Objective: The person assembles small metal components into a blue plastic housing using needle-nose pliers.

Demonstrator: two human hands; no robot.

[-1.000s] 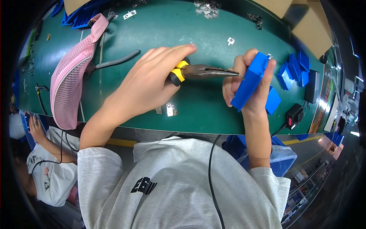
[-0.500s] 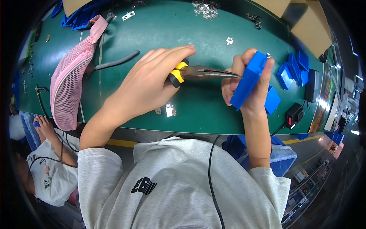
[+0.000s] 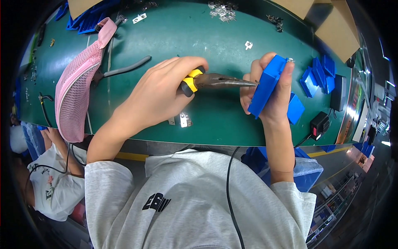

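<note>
My left hand [image 3: 155, 93] is closed around the black and yellow handles of a pair of long-nose pliers [image 3: 222, 81]. The jaws point right, and their tips are at the left edge of a blue plastic case [image 3: 267, 87]; whether they grip something there is too small to tell. That case is held tilted in my right hand [image 3: 277, 110], fingers behind it and thumb along its right side. A small shiny metal piece [image 3: 291, 60] shows at the case's upper end, by the thumb tip. Below the pliers, a flat metal plate [image 3: 184, 119] lies on the green table [image 3: 219, 128].
Left of my arm stands a pink mesh pouch [image 3: 76, 95], with a grey tool handle [image 3: 127, 66] sticking out beside it. Metal clips [image 3: 223, 11] are heaped at the back. More blue cases [image 3: 318, 74] and a black adapter [image 3: 320, 125] lie right. A co-worker [image 3: 54, 178] sits left.
The fingers of my left hand have curled in more around the pliers, and the jaws look closer together. The plier tips and the blue case have shifted slightly left.
</note>
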